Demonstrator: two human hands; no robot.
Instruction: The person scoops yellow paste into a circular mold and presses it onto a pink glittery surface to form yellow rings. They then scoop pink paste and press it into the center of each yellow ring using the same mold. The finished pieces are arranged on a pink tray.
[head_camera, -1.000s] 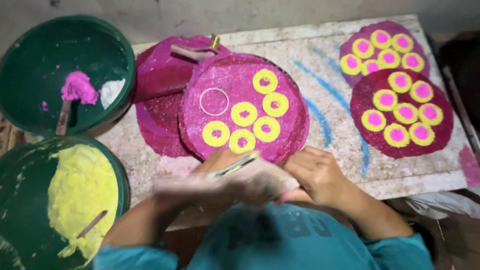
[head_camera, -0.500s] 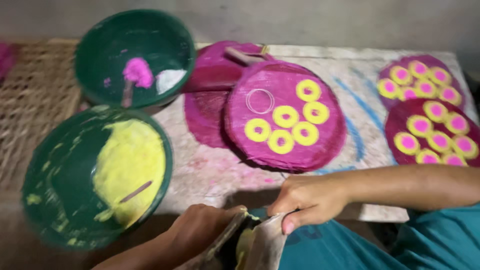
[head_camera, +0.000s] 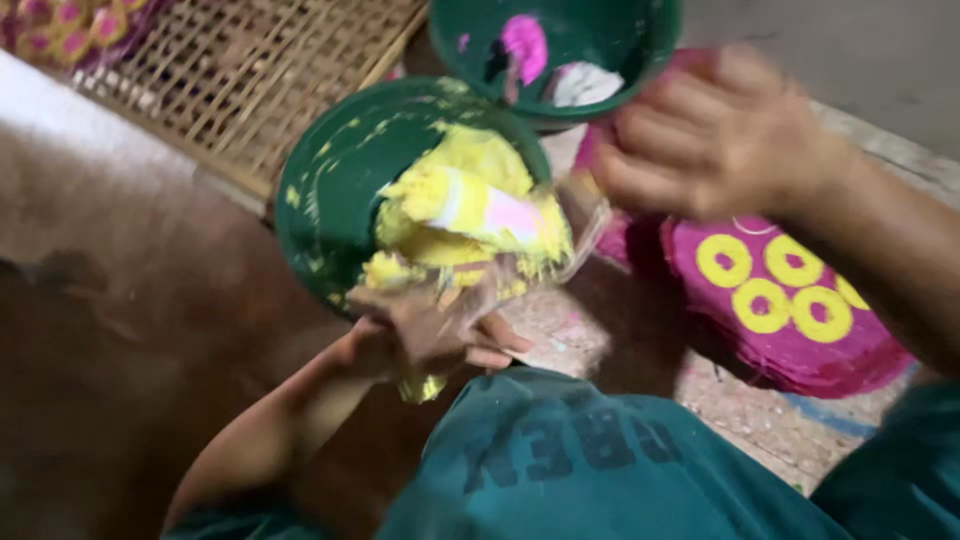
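Clear bag (head_camera: 470, 270), smeared with yellow paste, held over near green bowl (head_camera: 330, 190) of yellow paste (head_camera: 470, 160). Bag gripped from below by left hand (head_camera: 425, 335), fingers curled shut around its lower end. Right hand (head_camera: 715, 140) blurred, raised above bag's right side; fingers bent, contact with bag cannot be told. Second green bowl (head_camera: 640, 60) with pink paste (head_camera: 527, 45) set just behind. Magenta disc (head_camera: 790, 300) with yellow rings seen under right forearm. Woven mat (head_camera: 230, 70) lying at upper left.

No packages, labels, signs or screens here — none visible.
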